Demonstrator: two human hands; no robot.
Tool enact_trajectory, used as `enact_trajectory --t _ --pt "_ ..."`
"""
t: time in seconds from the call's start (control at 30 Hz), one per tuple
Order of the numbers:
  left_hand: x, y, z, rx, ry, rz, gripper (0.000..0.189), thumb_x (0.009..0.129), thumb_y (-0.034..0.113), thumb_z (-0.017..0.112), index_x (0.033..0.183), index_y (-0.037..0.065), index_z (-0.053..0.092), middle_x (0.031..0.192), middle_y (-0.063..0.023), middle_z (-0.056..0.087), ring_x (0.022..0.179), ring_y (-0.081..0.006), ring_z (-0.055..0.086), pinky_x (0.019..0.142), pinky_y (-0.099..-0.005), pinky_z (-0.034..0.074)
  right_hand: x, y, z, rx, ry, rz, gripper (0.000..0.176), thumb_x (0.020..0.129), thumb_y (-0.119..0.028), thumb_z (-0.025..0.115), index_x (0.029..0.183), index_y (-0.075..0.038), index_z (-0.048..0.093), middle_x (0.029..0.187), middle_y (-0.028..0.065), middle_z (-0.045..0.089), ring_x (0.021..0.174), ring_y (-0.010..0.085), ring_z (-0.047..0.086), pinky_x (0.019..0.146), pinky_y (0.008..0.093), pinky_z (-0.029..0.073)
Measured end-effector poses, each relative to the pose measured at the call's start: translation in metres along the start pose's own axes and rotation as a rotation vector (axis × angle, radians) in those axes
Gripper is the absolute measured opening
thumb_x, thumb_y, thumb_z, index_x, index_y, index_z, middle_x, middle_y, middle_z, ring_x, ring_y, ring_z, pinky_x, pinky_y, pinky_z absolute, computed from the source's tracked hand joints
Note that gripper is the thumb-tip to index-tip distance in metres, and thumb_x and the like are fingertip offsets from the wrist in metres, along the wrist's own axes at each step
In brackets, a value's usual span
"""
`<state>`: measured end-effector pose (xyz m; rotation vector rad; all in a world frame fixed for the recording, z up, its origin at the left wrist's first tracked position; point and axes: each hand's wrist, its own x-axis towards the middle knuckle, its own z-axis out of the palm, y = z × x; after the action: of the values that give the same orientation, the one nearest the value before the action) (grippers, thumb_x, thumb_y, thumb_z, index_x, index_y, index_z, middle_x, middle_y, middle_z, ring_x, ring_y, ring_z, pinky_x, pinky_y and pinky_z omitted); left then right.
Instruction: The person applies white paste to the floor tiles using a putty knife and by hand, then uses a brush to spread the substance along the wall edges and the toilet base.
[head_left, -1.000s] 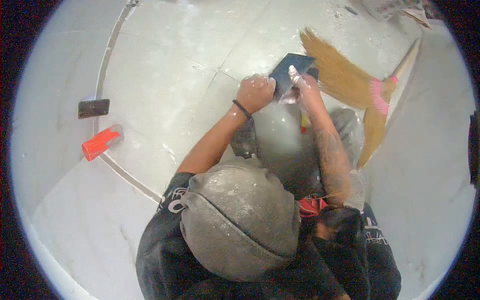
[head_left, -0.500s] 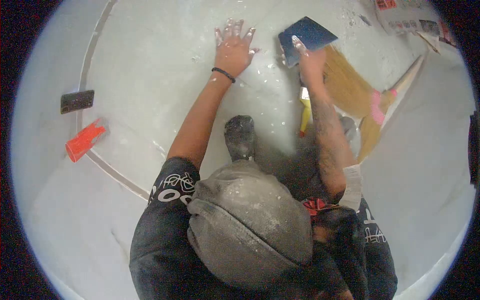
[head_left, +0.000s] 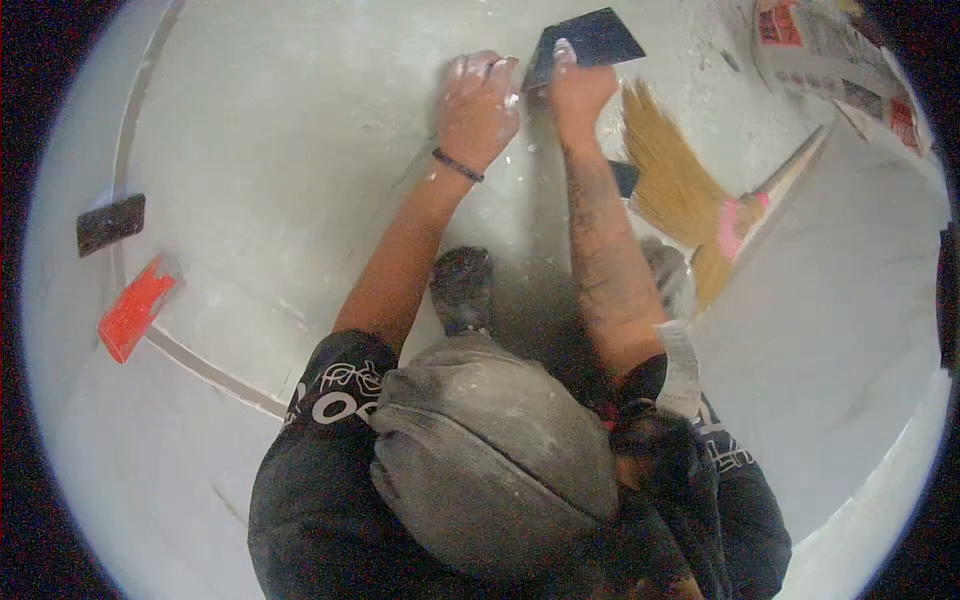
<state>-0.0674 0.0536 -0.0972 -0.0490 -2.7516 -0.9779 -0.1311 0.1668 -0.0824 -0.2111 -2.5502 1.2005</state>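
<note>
My right hand (head_left: 580, 90) holds a dark blue putty scraper (head_left: 592, 42), a flat blade, with the thumb pressed on top and the other fingers underneath. Close by on its left, my left hand (head_left: 480, 110) rests at the pale, dusty floor (head_left: 300, 130) with its fingers curled under. What those fingers hold, if anything, is hidden. White powder coats the fingertips of both hands. A small dark flat piece (head_left: 624, 179) shows beside my right forearm.
A straw broom (head_left: 675, 170) with a pink binding lies to the right. Printed paper (head_left: 835, 60) is at the upper right. On the left lie a phone (head_left: 110, 225) and a red plastic piece (head_left: 135, 310), near a grey strip (head_left: 210, 370) in the floor. My foot (head_left: 462, 285) is below.
My left hand has gone from spread flat to curled. My right hand has moved the scraper left and slightly up, closer to the left hand. The yellow-handled brush is now out of sight.
</note>
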Motion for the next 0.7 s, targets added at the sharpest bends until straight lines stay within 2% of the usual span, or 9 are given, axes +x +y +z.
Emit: enact_trajectory --t 0.03,0.2,0.27,0.33,0.37,0.43,0.53,0.6,0.7 --pt "-0.004 0.007 -0.005 -0.081 0.009 -0.089 0.041 0.073 0.013 0.059 0.113 0.008 0.054 0.117 -0.0150 0.050 0.107 -0.0360 0.046 0.095 -0.0433 0.035 -0.009 -0.009 -0.004 -0.142 -0.122 0.127 0.023 0.074 -0.013 0.066 0.064 0.006 0.058 0.061 0.0180 0.061 0.055 0.0315 0.060 0.053 0.0403 0.044" --pt "-0.018 0.022 -0.025 -0.156 -0.027 -0.050 0.047 0.072 0.013 0.059 0.117 0.005 0.050 0.115 -0.0166 0.052 0.107 -0.0366 0.046 0.096 -0.0448 0.034 -0.043 -0.021 0.012 0.069 -0.055 0.294 0.019 0.075 -0.012 0.065 0.065 0.004 0.060 0.060 0.0158 0.061 0.053 0.0301 0.060 0.053 0.0409 0.044" --pt "-0.021 0.018 -0.024 -0.166 0.002 -0.005 0.049 0.072 0.013 0.059 0.118 0.005 0.049 0.115 -0.0166 0.052 0.108 -0.0367 0.047 0.096 -0.0453 0.034 -0.046 -0.027 0.009 0.085 -0.070 0.288 0.020 0.075 -0.012 0.065 0.065 0.005 0.060 0.060 0.0163 0.061 0.054 0.0305 0.060 0.054 0.0409 0.045" --pt "-0.022 0.009 -0.019 0.037 -0.037 0.050 0.046 0.072 0.014 0.059 0.117 0.005 0.051 0.115 -0.0154 0.054 0.110 -0.0347 0.047 0.095 -0.0435 0.037 -0.045 -0.027 0.005 0.097 -0.071 0.269 0.020 0.075 -0.013 0.065 0.065 0.005 0.060 0.060 0.0168 0.061 0.055 0.0310 0.061 0.056 0.0409 0.045" --pt "-0.020 0.010 -0.018 0.029 -0.033 0.053 0.046 0.072 0.014 0.059 0.117 0.005 0.051 0.115 -0.0154 0.054 0.110 -0.0347 0.047 0.095 -0.0435 0.037 -0.045 -0.026 0.004 -0.010 -0.131 0.310 0.021 0.075 -0.013 0.065 0.065 0.004 0.061 0.061 0.0168 0.062 0.056 0.0310 0.061 0.056 0.0404 0.046" --pt "-0.016 0.014 -0.017 0.102 -0.114 0.032 0.039 0.075 0.010 0.054 0.113 0.002 0.053 0.108 -0.0113 0.056 0.108 -0.0285 0.049 0.089 -0.0376 0.042 -0.044 -0.023 0.002 -0.119 -0.192 0.350 0.021 0.074 -0.014 0.066 0.066 0.004 0.061 0.062 0.0168 0.062 0.056 0.0309 0.061 0.057 0.0400 0.046" --pt "-0.009 0.011 -0.007 0.192 -0.141 0.013 0.035 0.078 0.012 0.050 0.112 0.002 0.055 0.105 -0.0111 0.058 0.104 -0.0280 0.052 0.085 -0.0371 0.045 -0.042 -0.025 0.003 -0.094 -0.096 0.345 0.023 0.074 -0.016 0.067 0.065 0.004 0.061 0.062 0.0170 0.062 0.056 0.0317 0.062 0.058 0.0399 0.047" --pt "-0.007 0.011 -0.007 0.227 -0.186 -0.028 0.034 0.079 0.014 0.050 0.111 0.003 0.055 0.106 -0.0123 0.058 0.102 -0.0293 0.052 0.085 -0.0388 0.045 -0.041 -0.027 0.002 0.009 -0.103 0.176 0.022 0.075 -0.015 0.067 0.066 0.004 0.061 0.064 0.0160 0.063 0.056 0.0303 0.062 0.057 0.0388 0.047" --pt "-0.010 0.003 -0.002 0.257 -0.199 -0.049 0.034 0.080 0.016 0.051 0.111 0.005 0.055 0.107 -0.0138 0.057 0.100 -0.0309 0.053 0.085 -0.0404 0.044 -0.045 -0.033 0.001 0.139 -0.003 0.219 0.022 0.077 -0.014 0.065 0.068 0.005 0.060 0.065 0.0166 0.063 0.058 0.0286 0.062 0.056 0.0386 0.046"
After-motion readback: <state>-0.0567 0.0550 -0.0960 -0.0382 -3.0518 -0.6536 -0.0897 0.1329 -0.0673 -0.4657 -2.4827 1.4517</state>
